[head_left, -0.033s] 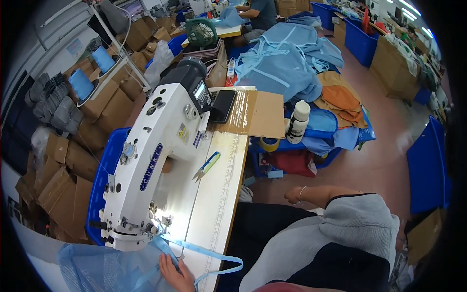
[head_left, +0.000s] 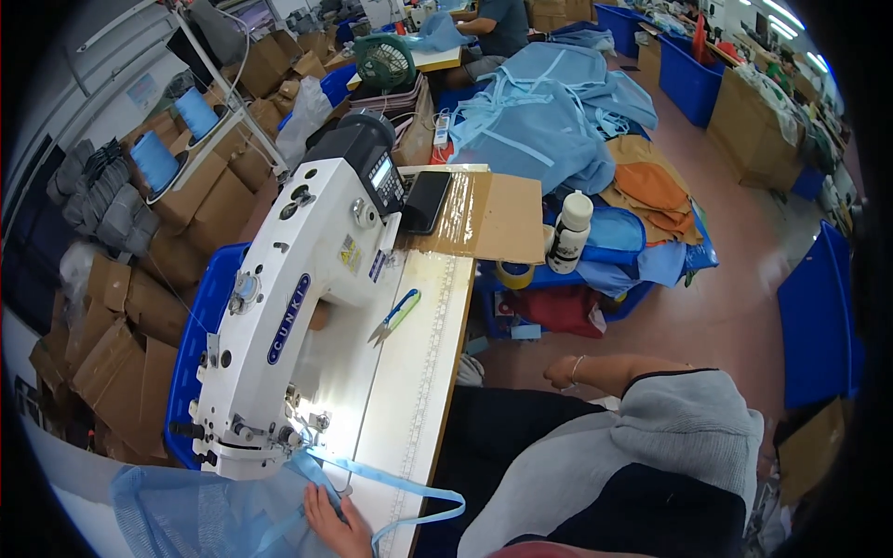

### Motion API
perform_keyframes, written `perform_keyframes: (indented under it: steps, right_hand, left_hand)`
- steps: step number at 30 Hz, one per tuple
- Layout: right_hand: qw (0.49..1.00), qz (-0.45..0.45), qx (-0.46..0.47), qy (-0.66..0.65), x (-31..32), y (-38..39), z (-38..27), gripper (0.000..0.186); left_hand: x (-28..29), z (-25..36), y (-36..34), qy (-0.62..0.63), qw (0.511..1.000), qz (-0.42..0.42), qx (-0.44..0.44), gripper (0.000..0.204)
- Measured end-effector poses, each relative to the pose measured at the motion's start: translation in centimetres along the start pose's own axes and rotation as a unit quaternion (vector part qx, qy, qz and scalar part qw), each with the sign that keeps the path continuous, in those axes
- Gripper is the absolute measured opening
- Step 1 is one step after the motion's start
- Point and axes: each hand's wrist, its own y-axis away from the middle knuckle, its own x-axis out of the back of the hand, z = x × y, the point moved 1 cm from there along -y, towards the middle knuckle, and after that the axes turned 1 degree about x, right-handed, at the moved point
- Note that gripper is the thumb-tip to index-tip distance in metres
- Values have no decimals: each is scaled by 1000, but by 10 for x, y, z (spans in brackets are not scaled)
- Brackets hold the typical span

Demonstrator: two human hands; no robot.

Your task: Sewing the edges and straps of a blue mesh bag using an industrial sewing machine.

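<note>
My left hand [head_left: 337,528] lies flat with fingers spread on sheer light-blue mesh fabric [head_left: 214,511], just in front of the needle area of a white sewing machine [head_left: 279,325]. A light-blue strap [head_left: 400,479] runs from under the needle area, loops past the table's near edge and comes back beside that hand. My right hand [head_left: 561,373], with a bracelet at the wrist, is held off to the right over my dark-clad lap, fingers curled in. Nothing shows in it. Thread snips [head_left: 396,317] with blue and green handles lie on the white machine table [head_left: 395,400].
A phone [head_left: 427,203] and a cardboard piece [head_left: 507,219] lie at the table's far end. Beyond stand a white bottle [head_left: 570,232] and heaped blue fabric [head_left: 530,121]. A blue bin [head_left: 209,325] and cardboard boxes [head_left: 130,372] line the left. Another person [head_left: 502,33] sits farther back.
</note>
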Motion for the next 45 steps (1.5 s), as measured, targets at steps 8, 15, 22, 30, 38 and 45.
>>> perform_keyframes:
  steps: [8,15,22,30,38,45]
  right_hand:
    - [1000,4,-8,-15,5,4,-3,35]
    - [1000,-20,-8,-5,-1,-4,2,35]
    - [998,-58,-13,16,11,8,-4,41]
    - [999,-47,-18,14,1,5,1,40]
    - [999,-27,17,28,19,18,-7,36]
    - [997,56,48,2,11,10,-28,30]
  left_hand:
    - [2,2,1,4,1000,4,-2,43]
    - [6,9,-4,4,1000,-7,13,45]
    - [3,-1,3,10,997,-62,47,40]
    - [0,1,3,-1,997,-62,51,38]
    - [-1,-4,5,2,997,-48,56,38]
    - [2,-2,2,23,998,-50,41,40]
